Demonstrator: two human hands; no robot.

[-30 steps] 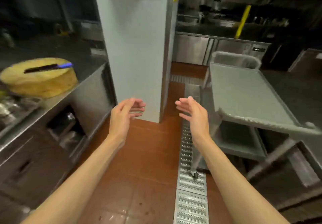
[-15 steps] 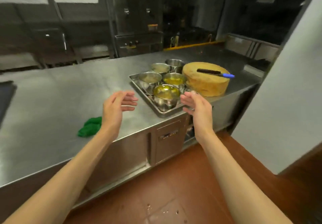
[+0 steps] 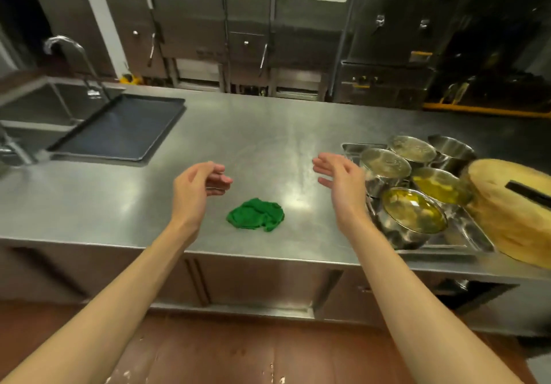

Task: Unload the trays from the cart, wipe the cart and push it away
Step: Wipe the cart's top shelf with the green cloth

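A crumpled green cloth (image 3: 255, 214) lies on the steel counter (image 3: 268, 145), near its front edge. My left hand (image 3: 198, 185) hovers just above and left of the cloth, fingers curled but apart, holding nothing. My right hand (image 3: 338, 179) floats to the cloth's upper right, palm facing left, empty. A steel tray (image 3: 465, 242) with several metal bowls of yellow liquid sits on the counter at the right. A dark empty tray (image 3: 119, 128) rests at the counter's left. The cart is out of view.
A round wooden chopping block (image 3: 512, 213) with a knife (image 3: 527, 191) on top stands at the far right. A sink with a faucet (image 3: 71, 55) is at the far left. Steel cabinets line the back; red-brown floor tiles (image 3: 238, 354) lie below.
My view has swung left from the cart, past the pillar, to the counter. The green cloth now lies between my hands, which stay raised and empty.
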